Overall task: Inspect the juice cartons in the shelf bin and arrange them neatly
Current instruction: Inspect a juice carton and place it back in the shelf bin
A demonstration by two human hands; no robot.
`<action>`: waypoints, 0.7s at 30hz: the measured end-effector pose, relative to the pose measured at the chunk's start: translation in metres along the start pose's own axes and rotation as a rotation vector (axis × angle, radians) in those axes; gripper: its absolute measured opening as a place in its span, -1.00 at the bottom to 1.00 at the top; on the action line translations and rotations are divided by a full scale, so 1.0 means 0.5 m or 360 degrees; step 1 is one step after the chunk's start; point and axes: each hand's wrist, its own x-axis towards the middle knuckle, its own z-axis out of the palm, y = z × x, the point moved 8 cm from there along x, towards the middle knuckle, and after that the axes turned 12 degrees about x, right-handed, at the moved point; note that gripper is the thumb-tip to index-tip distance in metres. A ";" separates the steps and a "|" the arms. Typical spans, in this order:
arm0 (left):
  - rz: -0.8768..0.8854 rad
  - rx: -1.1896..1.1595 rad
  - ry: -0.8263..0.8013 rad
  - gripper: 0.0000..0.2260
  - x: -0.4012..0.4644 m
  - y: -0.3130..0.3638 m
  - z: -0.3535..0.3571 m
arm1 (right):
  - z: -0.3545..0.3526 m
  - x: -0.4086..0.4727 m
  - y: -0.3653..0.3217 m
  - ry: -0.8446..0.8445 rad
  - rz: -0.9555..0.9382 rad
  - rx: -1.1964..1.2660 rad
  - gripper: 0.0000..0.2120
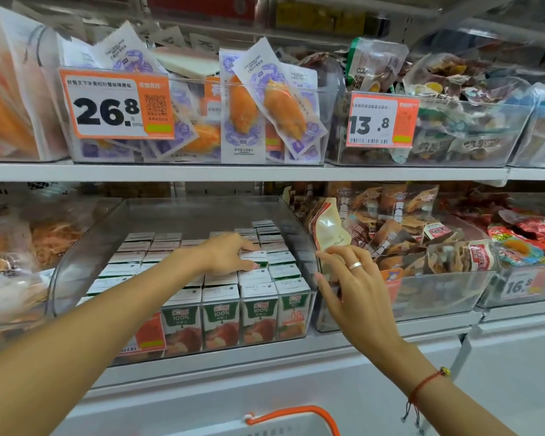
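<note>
A clear plastic shelf bin (85, 247) on the lower shelf holds several rows of small green-and-white juice cartons (221, 322) standing upright, with apple pictures on the front faces. My left hand (224, 253) reaches into the bin from the left. Its fingers and thumb pinch the top of one carton (259, 258) in the right-hand rows, which sits a little higher than its neighbours. My right hand (350, 278), wearing a ring, has spread fingers, and its fingertips touch the bin's right wall from outside.
A clear bin of brown snack packets (422, 247) stands right of the juice bin. The upper shelf (233, 173) carries bins with orange price tags (117, 103). A white basket with an orange handle (296, 416) sits below, at the frame's bottom edge.
</note>
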 end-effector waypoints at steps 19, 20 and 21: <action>0.0165 -0.0393 -0.0062 -0.68 0.005 -0.042 0.009 | 0.008 -0.010 0.001 0.0005 -0.0015 -0.0098 -0.69; 0.0148 -0.0427 0.0012 -0.70 0.010 -0.045 0.001 | 0.008 -0.010 0.001 0.0004 -0.0019 -0.0104 -0.69; 0.0118 -0.0438 0.0097 -0.71 0.016 -0.050 -0.005 | 0.008 -0.011 0.000 0.0004 -0.0023 -0.0111 -0.69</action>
